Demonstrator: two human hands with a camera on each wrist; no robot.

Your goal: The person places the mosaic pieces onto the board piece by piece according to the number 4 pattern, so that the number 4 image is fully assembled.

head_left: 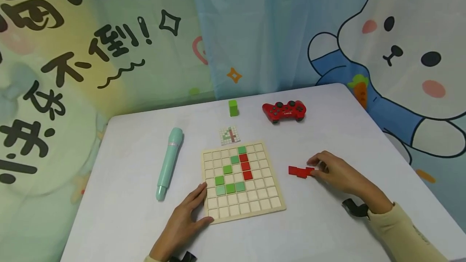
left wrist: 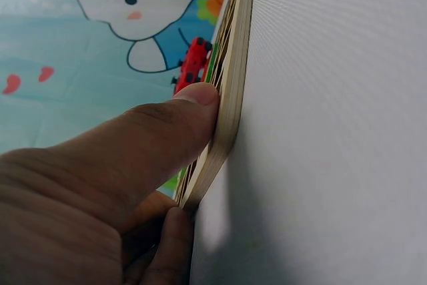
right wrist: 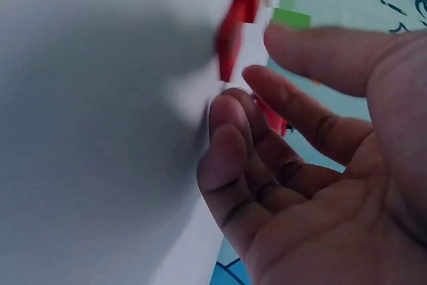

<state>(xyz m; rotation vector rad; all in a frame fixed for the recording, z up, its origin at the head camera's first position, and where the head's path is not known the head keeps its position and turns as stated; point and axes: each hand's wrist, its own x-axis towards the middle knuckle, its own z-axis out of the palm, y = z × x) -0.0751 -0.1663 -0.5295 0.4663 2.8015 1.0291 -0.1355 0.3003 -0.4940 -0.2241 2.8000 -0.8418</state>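
A square wooden grid board (head_left: 244, 216) lies mid-table with three red tiles (head_left: 245, 166) in a column and several green tiles (head_left: 227, 169) in its cells. At its near left corner rests my left hand (head_left: 183, 219), thumb at the corner and fingers along the left edge; the left wrist view shows the thumb (left wrist: 180, 115) against the board's side. To the right of the board, my right hand (head_left: 333, 173) is at a small cluster of loose red tiles (head_left: 297, 171). In the right wrist view its thumb and index finger are apart beside the red tiles (right wrist: 231, 41), with nothing between them.
A small printed pattern card (head_left: 229, 136) lies just behind the board. Farther back are a green block stack (head_left: 233, 108) and a red game controller (head_left: 284, 111). A mint-green wand-shaped object (head_left: 170, 164) lies left of the board. A printed curtain (head_left: 255, 31) hangs behind the table.
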